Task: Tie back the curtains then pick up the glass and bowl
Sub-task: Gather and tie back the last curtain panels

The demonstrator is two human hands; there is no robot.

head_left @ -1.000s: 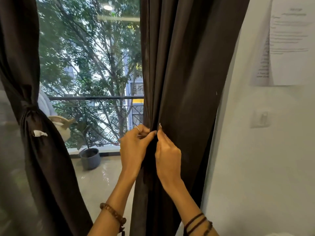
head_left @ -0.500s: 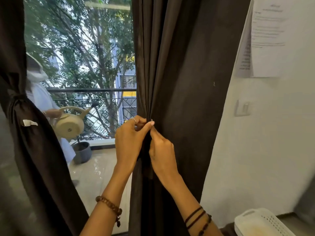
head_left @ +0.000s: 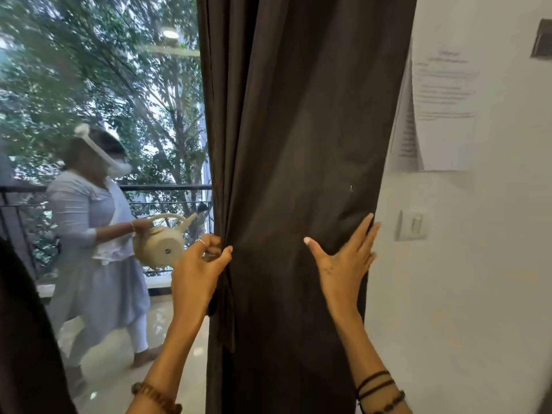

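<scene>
The dark curtain hangs full length down the centre of the frame, its right edge against the white wall. It is loose; no tie or band can be seen around it.

The left hand is at centre left, fingers and thumb curled round the curtain's window-side edge, pinching a fold of cloth. The right hand is at centre right, fingers straight and spread wide, palm laid flat on the cloth at its wall-side edge; it holds nothing. The two hands are well apart, one at each edge of the panel.

A second dark curtain shows in the lower left corner only; whether it is tied cannot be told from this view.

Step in hand, as judged: gathering this panel for tying back. The glass and bowl are not in view, so that part of the task appears not yet begun.

The next move calls for bringing both edges together into one bunch at about hand height, then securing it. Where the tie is cannot be told.

Beyond the window, left of frame, another person carries a pale watering can. A paper notice is fixed to the wall at upper right, with a switch below it.
</scene>
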